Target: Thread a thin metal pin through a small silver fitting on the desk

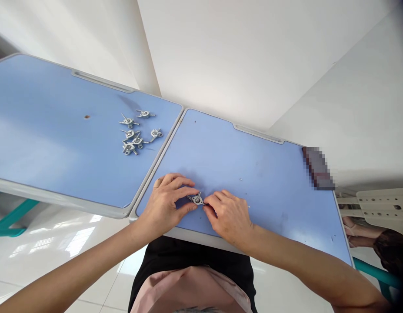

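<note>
A small silvery metal valve (pixel 198 199), with a flat oval flange and a thin pin standing up from it, is between my two hands just above the near part of the blue desktop. My left hand (pixel 170 198) curls round its left side, thumb and fingertips closed on the body. On the other side, my right hand (pixel 229 213) has thumb and forefinger pinched at the valve's right end. A thin dark bit shows at that pinch, but my fingers cover most of it.
Several similar metal valves (pixel 132 138) lie in a loose group on the left desk (pixel 74 152). The right desk (pixel 269 174) adjoins it, with a pixelated dark object (pixel 318 168) at its far right corner. A tiny pin (pixel 248 207) lies right of my hand. Another person's arm (pixel 364 234) shows at right.
</note>
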### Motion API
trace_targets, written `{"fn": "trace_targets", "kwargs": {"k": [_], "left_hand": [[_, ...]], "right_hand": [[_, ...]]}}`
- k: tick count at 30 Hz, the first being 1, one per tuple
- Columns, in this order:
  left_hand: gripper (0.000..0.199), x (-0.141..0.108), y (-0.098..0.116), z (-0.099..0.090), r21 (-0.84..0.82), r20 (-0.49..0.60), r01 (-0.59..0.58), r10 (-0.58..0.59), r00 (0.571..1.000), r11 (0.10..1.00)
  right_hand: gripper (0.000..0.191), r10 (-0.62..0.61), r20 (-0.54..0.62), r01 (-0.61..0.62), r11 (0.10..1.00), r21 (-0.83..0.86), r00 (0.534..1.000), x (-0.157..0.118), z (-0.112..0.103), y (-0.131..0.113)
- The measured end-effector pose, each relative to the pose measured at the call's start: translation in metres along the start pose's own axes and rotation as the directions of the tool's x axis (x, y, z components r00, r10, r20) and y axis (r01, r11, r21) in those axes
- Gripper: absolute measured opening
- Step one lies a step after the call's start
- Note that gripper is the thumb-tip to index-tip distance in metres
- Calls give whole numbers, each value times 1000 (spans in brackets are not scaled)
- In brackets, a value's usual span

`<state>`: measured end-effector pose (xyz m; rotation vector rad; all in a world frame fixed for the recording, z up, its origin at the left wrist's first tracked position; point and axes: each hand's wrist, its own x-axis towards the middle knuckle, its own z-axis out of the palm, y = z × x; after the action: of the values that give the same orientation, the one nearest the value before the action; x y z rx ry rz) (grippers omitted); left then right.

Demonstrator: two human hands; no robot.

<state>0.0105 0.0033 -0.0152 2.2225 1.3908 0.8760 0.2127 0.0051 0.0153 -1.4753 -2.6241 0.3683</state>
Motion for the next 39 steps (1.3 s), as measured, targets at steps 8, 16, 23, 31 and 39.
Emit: {"fn": "trace_targets", "kwargs": {"k": [8,16,23,31,39], "left_hand": [[10,0,-3,-1,1,-4,-22,22,1000,1000],[16,2,-1,-1,16,18,-17,16,1000,1000],[8,2,-2,-4,28,9,-22,22,1000,999],[9,7,1,-7,24,83,12,-14,996,1000],[25,6,-2,-10,-5,151,-8,8,989,1000]], "right_hand": [[9,-17,-53,17,1000,2,998,0,4,0],[9,-35,-98,36,999,9,995,-1,8,-1],[11,-38,-126,41,999,23,991,-1,10,0],[15,-97,-180,101,995,11,979,-1,12,1],[11,-47,-138,56,996,62,989,0,9,1]]}}
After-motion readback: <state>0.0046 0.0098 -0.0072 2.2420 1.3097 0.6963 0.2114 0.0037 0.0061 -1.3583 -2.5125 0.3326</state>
